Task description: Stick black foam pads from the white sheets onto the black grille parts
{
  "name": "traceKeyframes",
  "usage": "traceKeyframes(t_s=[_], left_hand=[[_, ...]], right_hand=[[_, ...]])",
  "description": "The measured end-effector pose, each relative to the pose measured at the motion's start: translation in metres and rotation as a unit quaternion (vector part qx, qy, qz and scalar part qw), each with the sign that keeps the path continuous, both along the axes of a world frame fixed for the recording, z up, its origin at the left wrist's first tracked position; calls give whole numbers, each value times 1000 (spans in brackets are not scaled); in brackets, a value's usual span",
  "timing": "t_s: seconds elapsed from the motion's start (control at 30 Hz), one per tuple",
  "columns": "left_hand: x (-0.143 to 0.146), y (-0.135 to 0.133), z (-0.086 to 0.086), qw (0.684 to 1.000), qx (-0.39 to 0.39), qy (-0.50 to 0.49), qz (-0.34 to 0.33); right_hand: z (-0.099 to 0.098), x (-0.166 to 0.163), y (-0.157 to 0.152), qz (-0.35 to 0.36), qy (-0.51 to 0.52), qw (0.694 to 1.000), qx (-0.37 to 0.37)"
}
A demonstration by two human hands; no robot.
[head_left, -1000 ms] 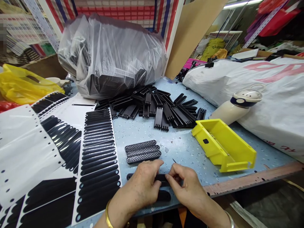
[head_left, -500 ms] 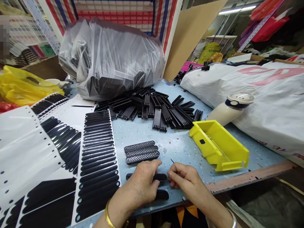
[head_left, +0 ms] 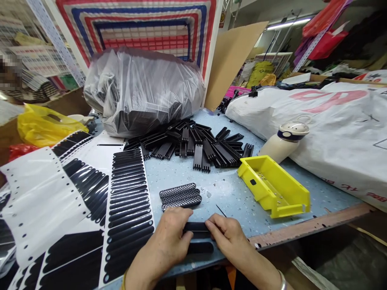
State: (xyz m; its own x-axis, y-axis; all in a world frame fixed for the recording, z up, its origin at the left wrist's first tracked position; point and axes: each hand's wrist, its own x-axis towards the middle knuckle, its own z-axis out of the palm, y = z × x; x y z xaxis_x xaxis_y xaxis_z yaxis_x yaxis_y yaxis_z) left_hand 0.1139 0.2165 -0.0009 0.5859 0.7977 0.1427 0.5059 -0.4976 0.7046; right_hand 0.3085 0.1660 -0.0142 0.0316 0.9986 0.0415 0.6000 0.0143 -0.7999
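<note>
The person's left hand (head_left: pixel 169 233) held the long flat black strip (head_left: pixel 196 226) in a narrow grip, thumb on the near side and forefinger on the far side, while the right hand (head_left: pixel 228 235) pinched its right end; what the folded fingers did, I could not tell. This strip was near the front edge of the light blue speckled table (head_left: pixel 169 169), between a second black strip with a rounded end (head_left: pixel 200 247), nearer to the body, and three black bars with crosshatched texture (head_left: pixel 181 195) beyond. In my judgement, the step needed the left hand steady and the strip level, with only light, even pressure from the right, so that nothing slipped sideways.
</note>
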Motion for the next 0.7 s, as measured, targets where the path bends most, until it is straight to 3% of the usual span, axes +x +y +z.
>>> traceKeyframes(t_s=[0.13, 0.23, 0.33, 0.57, 0.7], left_hand=[[-31, -3, -2, 995, 62, 1, 74], [-42, -5, -5, 988, 105, -21, 113], [-40, -5, -8, 985, 113, -29, 126], [-36, 1, -14, 991, 53, -53, 115], [-22, 0, -11, 984, 69, 48, 157]], right_hand=[[6, 3, -1, 8, 19, 999, -31], [5, 5, 5, 17, -12, 1000, 4], [0, 3, 13, 37, -56, 997, 32], [-7, -1, 23, 70, -82, 991, 77], [-12, -2, 21, 67, -100, 987, 103]])
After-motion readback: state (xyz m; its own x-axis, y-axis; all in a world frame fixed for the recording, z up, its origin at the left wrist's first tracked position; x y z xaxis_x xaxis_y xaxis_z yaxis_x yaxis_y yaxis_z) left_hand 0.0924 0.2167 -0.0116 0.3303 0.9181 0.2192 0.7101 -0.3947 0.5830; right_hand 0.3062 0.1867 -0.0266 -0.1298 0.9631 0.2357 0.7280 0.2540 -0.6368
